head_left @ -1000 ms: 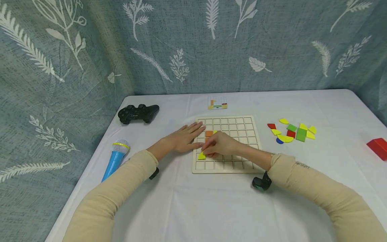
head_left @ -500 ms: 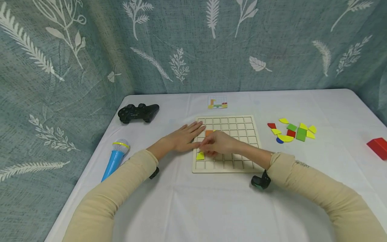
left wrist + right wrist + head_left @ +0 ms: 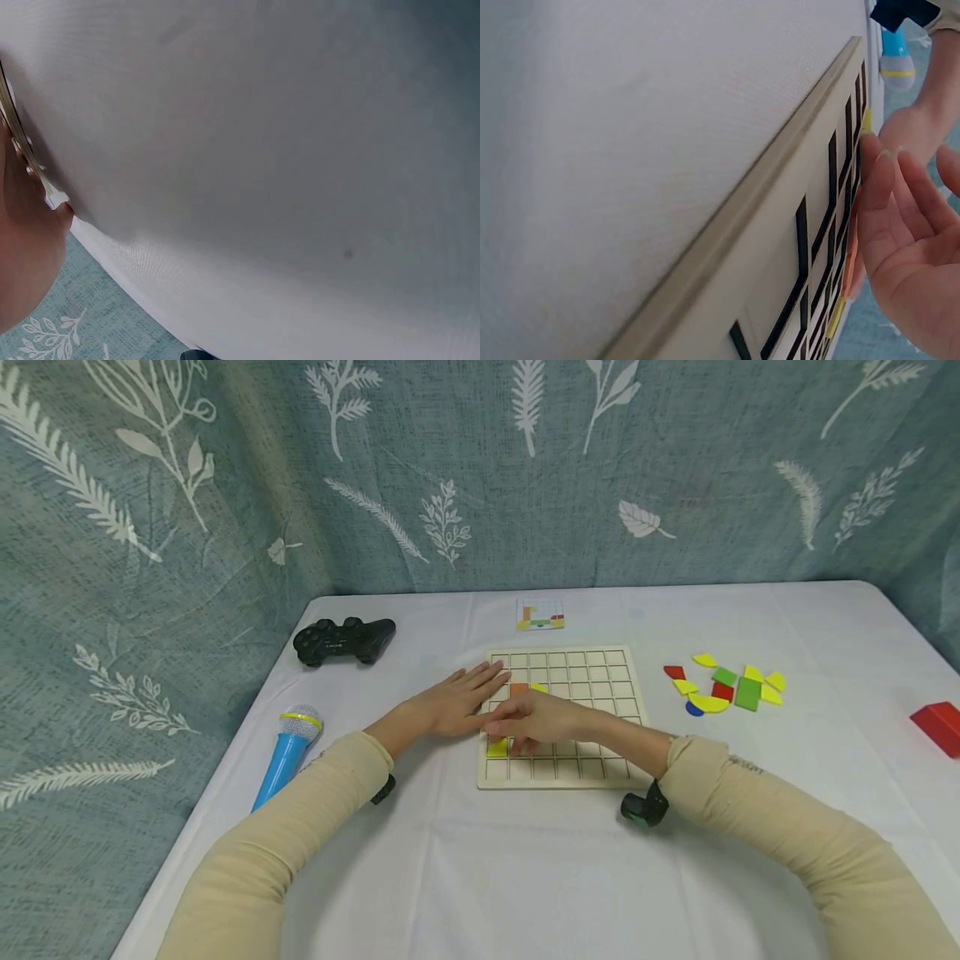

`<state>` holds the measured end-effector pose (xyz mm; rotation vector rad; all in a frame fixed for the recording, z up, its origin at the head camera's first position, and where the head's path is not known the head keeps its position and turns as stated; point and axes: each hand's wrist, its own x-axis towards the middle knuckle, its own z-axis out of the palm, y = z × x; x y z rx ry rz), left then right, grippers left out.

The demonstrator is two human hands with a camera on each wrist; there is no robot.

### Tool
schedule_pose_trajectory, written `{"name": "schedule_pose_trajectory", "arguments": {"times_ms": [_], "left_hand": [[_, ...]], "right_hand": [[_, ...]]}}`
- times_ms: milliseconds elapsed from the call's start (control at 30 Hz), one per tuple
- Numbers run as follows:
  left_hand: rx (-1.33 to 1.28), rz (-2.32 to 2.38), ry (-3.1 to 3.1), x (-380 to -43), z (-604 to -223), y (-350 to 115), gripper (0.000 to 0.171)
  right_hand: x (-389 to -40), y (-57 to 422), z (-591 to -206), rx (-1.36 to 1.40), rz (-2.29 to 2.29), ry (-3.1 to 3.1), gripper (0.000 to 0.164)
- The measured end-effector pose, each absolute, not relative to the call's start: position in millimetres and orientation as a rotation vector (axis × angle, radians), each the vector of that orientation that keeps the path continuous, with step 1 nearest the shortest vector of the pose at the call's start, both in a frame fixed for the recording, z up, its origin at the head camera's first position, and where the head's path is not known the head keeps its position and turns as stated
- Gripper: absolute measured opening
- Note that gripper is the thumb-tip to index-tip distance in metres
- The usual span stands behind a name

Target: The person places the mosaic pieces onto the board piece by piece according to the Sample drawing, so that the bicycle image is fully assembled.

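Observation:
A square wooden grid board [image 3: 558, 768] lies on the white table. My left hand [image 3: 450, 706] rests flat with spread fingers over the board's left edge. Just above the board's lower left part is my right hand [image 3: 543, 718], its fingers loosely bent. A yellow piece [image 3: 497, 749] lies in the grid under its fingertips; in the right wrist view one fingertip is at or very near the yellow piece [image 3: 867, 120]. I see nothing pinched in this hand [image 3: 907, 240]. Beyond it, an orange piece [image 3: 518, 690] and another yellow piece [image 3: 537, 688] are partly hidden.
Right of the board lie several flat pieces, including a green rectangle [image 3: 747, 693] and a yellow half-round [image 3: 708, 703]. A pattern card [image 3: 540, 615] lies behind the board. At the left are a black game controller [image 3: 343, 641] and a blue toy microphone [image 3: 281, 764]. A red block [image 3: 937, 728] is far right.
The yellow piece at lower left has turned and shifted slightly left into line with the grid. My right fingers have moved a little left and loosened. My left hand has stayed still.

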<state>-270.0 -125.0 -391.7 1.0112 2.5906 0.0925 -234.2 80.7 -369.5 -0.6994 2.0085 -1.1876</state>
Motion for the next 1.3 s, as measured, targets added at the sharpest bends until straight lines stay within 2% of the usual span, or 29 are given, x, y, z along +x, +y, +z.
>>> {"name": "schedule_pose_trajectory", "arguments": {"times_ms": [767, 1000, 1300], "left_hand": [[1.012, 0.103, 2.588, -270, -390, -123, 0.073], [0.959, 0.097, 2.596, -269, -390, -123, 0.076], [0.95, 0.086, 2.591, -269, -390, -121, 0.076]], "right_hand": [[-239, 93, -369, -0.661, -1.267, 1.935, 0.035], [-244, 123, -366, -0.577, -1.334, 1.864, 0.044], [-253, 175, -371, -0.454, -1.436, 1.86, 0.046]]}}
